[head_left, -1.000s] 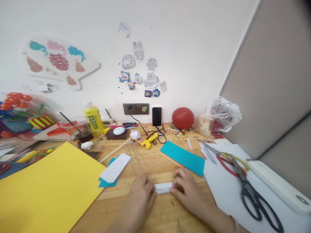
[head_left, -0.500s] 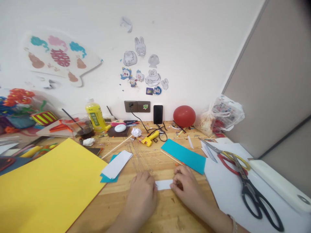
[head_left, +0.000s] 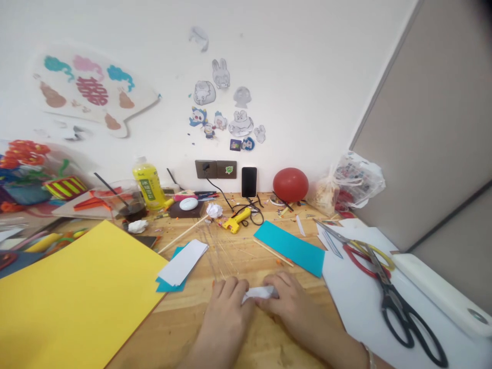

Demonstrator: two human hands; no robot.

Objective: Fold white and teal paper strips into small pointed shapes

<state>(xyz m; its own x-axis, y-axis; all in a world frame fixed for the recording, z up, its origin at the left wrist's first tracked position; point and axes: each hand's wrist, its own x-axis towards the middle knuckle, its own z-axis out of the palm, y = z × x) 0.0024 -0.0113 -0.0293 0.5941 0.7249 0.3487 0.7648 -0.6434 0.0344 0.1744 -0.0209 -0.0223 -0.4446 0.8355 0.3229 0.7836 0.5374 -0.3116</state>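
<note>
Between my hands, low in the middle of the view, a small white paper strip (head_left: 260, 292) is bent or curled above the wooden table (head_left: 184, 328). My left hand (head_left: 229, 307) grips its left end, fingers bent over it. At the right end my right hand (head_left: 286, 302) pinches the strip between thumb and fingers. White paper strips (head_left: 185, 262) lie on teal paper (head_left: 171, 283) to the left of the hands. Beyond my right hand is a wide teal strip (head_left: 290, 248) beside a thin wooden stick (head_left: 273, 252).
Yellow sheet (head_left: 77, 292) at left; scissors (head_left: 407, 312) on white paper (head_left: 357, 307) at right. A yellow glue gun (head_left: 236, 221), red balloon (head_left: 291, 185), phone (head_left: 249, 182), yellow bottle (head_left: 149, 184) and plastic cup (head_left: 128, 201) stand or lie toward the wall.
The white strip lay flat and now looks curled. My right hand has moved left and closed in on it, and both hands' fingers have shifted along it.
</note>
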